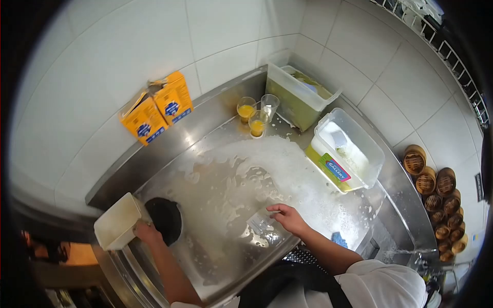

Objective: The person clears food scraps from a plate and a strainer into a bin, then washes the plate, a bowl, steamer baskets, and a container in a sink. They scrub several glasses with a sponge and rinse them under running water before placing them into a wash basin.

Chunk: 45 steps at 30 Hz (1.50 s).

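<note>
My left hand is closed on the near rim of a white rectangular tub, tilted at the left end of the steel sink counter. Just right of it sits a round black bowl. Over the wet, foamy steel, my right hand has its fingers stretched out and apart. Right beneath those fingertips lies a clear plastic piece, partly lost among suds and glare. A blue scrubbing cloth rests below my right forearm.
Several glasses, some with orange liquid, stand at the back. Beside them are a tub of greenish liquid and a clear labelled tub holding suds. Yellow boxes lean on the wall. Bamboo steamers are stacked at right.
</note>
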{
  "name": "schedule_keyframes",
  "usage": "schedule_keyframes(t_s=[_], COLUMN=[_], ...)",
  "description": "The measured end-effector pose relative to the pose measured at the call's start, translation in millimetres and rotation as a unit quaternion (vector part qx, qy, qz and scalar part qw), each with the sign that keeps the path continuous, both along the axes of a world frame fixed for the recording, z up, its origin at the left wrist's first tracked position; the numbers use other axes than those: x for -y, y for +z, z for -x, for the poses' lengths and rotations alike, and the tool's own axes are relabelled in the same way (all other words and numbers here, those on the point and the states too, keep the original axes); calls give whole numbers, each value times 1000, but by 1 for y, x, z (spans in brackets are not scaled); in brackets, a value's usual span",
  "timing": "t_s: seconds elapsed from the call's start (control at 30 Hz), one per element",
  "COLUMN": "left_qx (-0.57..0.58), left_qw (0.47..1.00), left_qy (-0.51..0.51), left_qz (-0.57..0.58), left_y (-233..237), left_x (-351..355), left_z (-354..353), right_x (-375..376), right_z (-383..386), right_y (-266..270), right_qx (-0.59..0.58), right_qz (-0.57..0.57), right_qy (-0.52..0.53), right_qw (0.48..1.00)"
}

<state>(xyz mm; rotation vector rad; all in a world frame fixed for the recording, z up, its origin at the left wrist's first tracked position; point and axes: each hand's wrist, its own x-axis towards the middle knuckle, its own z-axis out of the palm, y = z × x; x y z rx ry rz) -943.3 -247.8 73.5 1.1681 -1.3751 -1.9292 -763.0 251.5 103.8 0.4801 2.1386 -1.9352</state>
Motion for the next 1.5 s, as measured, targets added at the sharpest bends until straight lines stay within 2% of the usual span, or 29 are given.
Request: schedule_keyframes(t_s=[0.1, 0.2, 0.23, 0.27, 0.33, 0.4, 0.43, 0.5, 0.57, 0.6, 0.63, 0.67, 0.7, 0.73, 0.8, 0.83, 0.87, 0.9, 0.93, 1.0, 1.07, 1.1, 1.17, 1.2, 1.23, 1.33, 1.37, 1.43, 1.5], left_qx=[10, -66, -104, -58, -6, 13, 16, 100, 0, 19, 54, 63, 138, -7, -123, -128, -151, -182, -209, -247, -274, -196, -129, -61, -52, 244, 250, 459, 498], left_qw=[999, 994, 990, 992, 991, 993, 993, 993, 974, 933, 843, 744, 784, 842, 743, 741, 689, 625, 593, 479, 424, 393, 327, 318, 266, 156, 148, 163, 179], left_qy=[-6, -25, -33, -77, -118, -38, -36, -58, -225, -318, -363, -345, -490, -512, -597, -598, -636, -678, -705, -830, -859, -895, -920, -922, -939, -924, -927, -793, -779], left_qz=[-48, -83, -90, -78, -61, -112, -109, -13, -10, 170, 393, 568, 354, 169, 277, 278, 312, 341, 329, 145, 80, -73, -172, -211, -211, -249, -238, -365, -337], left_y=[-69, -93, -90, -77, -48, -41, -45, -53, -54, -59, -61, -66, -3, -39, 11, 37, 62, 76, 83, 92, 87, 96, 112, 112, 110, 94, 86, 74, 56], left_x=[49, 84, 92, 90, 76, 73, 70, 60, 25, -11, -46, -80, -130, -162, -228, -248, -272, -299, -317, -357, -399, -425, -484, -515, -550, -646, -683, -762, -817], left_z=[84, 105, 108, 98, 67, 40, 27, 5, -17, -26, -38, -52, -60, -68, -64, -64, -66, -71, -77, -93, -127, -147, -199, -230, -251, -335, -370, -453, -527], right_x=[-19, -47, -64, -65, -76, -75, -79, -84, -87, -102, -98, -100, -81, -73, -63, -58, -54, -55, -53, -63, -85, -101, -129, -147, -162, -214, -242, -314, -392], right_z=[14, 82, 118, 155, 231, 296, 318, 339, 336, 321, 316, 295, 263, 232, 163, 130, 95, 62, 31, -35, -99, -135, -214, -264, -301, -431, -476, -581, -677], right_y=[-18, -6, -24, 8, 4, 12, 1, -11, -7, -31, -42, -48, -19, 3, 32, 46, 63, 83, 105, 156, 156, 163, 169, 159, 140, 84, 56, 35, 16], right_qx=[54, 19, -65, -95, -177, -35, -56, -82, -39, -76, -139, -180, -167, -129, -110, -109, -106, -84, -69, -28, -69, -86, -67, -68, -87, -71, -83, -49, -80], right_qz=[-11, -151, -242, -336, -417, -480, -498, -512, -505, -538, -555, -508, -445, -418, -281, -165, -52, -90, -98, -194, -155, -130, -20, -27, -34, -26, -39, -31, -29], right_qy=[-18, -14, -20, -12, -40, -19, -11, -1, 4, -19, -11, 12, 18, 35, 23, 24, 11, 51, 56, 99, 28, 7, -137, -206, -288, -512, -590, -700, -786], right_qw=[998, 988, 968, 937, 890, 876, 865, 855, 862, 839, 820, 842, 880, 898, 953, 980, 993, 991, 991, 976, 985, 988, 988, 976, 953, 856, 802, 712, 612])
